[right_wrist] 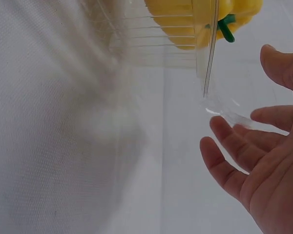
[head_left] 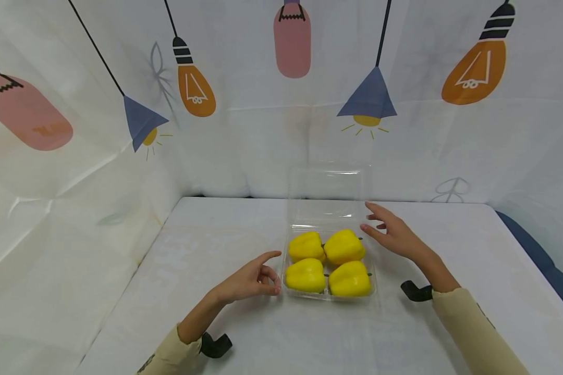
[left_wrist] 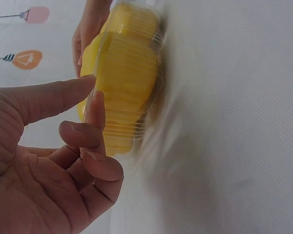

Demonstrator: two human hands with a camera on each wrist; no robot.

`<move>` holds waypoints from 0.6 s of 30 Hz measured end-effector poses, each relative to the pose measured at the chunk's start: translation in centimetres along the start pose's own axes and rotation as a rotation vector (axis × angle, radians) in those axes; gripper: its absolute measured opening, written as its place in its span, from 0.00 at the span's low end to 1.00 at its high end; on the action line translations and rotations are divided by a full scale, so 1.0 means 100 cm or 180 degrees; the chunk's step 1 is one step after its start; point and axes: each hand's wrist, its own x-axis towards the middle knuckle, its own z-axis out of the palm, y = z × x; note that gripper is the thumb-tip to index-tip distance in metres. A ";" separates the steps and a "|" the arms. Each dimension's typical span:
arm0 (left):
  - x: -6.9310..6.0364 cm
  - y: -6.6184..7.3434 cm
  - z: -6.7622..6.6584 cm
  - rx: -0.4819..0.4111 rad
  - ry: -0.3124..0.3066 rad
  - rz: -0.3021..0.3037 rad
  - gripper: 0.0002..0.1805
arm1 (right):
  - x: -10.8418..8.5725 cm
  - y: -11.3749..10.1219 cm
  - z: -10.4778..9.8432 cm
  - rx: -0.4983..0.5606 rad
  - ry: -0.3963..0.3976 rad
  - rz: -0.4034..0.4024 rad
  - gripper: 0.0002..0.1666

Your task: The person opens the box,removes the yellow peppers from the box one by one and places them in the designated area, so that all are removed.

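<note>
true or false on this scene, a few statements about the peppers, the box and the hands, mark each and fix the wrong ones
1. Four yellow peppers sit in the clear box. True.
2. The box is closed. False: its lid stands open at the far side.
3. The right wrist view shows a green stem. True.
4. One of the peppers is being gripped. False: neither the left hand nor the right hand holds one.
5. The box lies between the two hands. True.
</note>
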 end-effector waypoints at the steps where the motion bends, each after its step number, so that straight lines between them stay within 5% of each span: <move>1: 0.000 0.000 0.000 0.0004 -0.0001 0.0000 0.47 | 0.000 0.001 0.000 -0.0004 -0.0013 0.0013 0.42; 18: 0.001 -0.004 0.001 0.0025 0.0013 0.0030 0.47 | 0.000 0.007 0.004 0.0066 -0.0153 0.0210 0.40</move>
